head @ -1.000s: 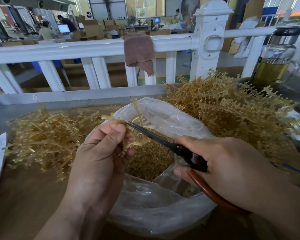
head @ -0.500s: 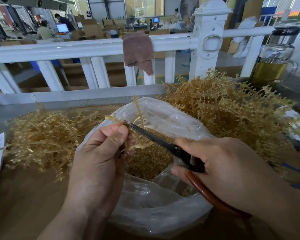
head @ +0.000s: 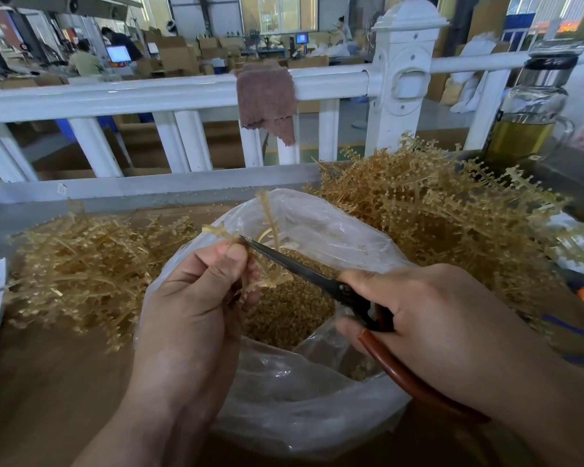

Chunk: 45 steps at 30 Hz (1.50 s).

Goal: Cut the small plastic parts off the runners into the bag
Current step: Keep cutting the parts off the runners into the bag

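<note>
Trimming a runner over the bag. The amber runner [head: 269, 221], a thin branched piece, is pinched between the thumb and curled fingers of the left hand [head: 189, 308] just above the mouth of the clear plastic bag [head: 321, 224], which already holds a bed of cut parts [head: 284, 318]. The right hand [head: 442, 318] is wrapped round the red-sleeved handles of the scissors [head: 294, 267]. The dark blades look almost together and cross the runner, with their tip just beside the left thumb.

Likely faults:
- **Nicked thumb:** a snip taken this near the thumb could cut it, because the grip sits close to the cut line.
- **Lost parts:** pieces may spring past the rim, since some branches of the runner reach beyond the bag's far edge.
- **Torn bag:** the point could snag or slit the thin film behind it.
- **Skewed cut:** a loose pinch would let the springy runner twist.

A tangled heap of uncut runners [head: 435, 217] lies at the right, touching the bag. A barer-looking heap [head: 81, 264] lies at the left on the brown table [head: 41, 382]. Beyond stand a white railing [head: 182, 92] with a cloth [head: 267, 96] draped over it, and a glass bottle [head: 533, 106].
</note>
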{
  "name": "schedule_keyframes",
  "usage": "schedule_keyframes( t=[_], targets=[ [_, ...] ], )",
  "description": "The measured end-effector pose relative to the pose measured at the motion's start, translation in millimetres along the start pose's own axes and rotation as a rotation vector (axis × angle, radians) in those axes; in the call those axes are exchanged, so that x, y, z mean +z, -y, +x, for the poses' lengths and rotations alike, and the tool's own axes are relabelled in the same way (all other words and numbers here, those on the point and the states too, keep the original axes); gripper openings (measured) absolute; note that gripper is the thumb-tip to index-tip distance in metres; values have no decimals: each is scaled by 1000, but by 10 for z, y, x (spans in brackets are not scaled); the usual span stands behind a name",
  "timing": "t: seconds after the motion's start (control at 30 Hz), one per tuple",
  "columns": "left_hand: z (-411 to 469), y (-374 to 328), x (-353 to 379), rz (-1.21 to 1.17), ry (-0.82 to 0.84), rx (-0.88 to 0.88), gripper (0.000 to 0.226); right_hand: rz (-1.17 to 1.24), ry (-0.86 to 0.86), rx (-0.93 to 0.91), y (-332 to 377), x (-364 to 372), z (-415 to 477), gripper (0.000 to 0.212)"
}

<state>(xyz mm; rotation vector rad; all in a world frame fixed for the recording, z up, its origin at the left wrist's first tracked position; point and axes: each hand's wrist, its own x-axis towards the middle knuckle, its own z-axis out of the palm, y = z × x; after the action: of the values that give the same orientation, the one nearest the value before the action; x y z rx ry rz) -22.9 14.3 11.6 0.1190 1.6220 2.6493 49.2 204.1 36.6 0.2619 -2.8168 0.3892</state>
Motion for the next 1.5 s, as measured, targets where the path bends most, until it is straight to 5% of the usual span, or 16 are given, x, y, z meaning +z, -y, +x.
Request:
schedule_keyframes(
  t=[0.5, 0.87, 1.5],
  targets=[
    [-4, 14, 2, 30, 24, 2, 4, 20, 57, 1, -10, -35, -7, 64],
    [-14, 33, 8, 85, 132, 90, 14, 247, 56, 44, -56, -11, -14, 65],
    [-3, 73, -36, 169, 123, 184, 19, 80, 3, 21, -33, -13, 1, 66]
  ],
)
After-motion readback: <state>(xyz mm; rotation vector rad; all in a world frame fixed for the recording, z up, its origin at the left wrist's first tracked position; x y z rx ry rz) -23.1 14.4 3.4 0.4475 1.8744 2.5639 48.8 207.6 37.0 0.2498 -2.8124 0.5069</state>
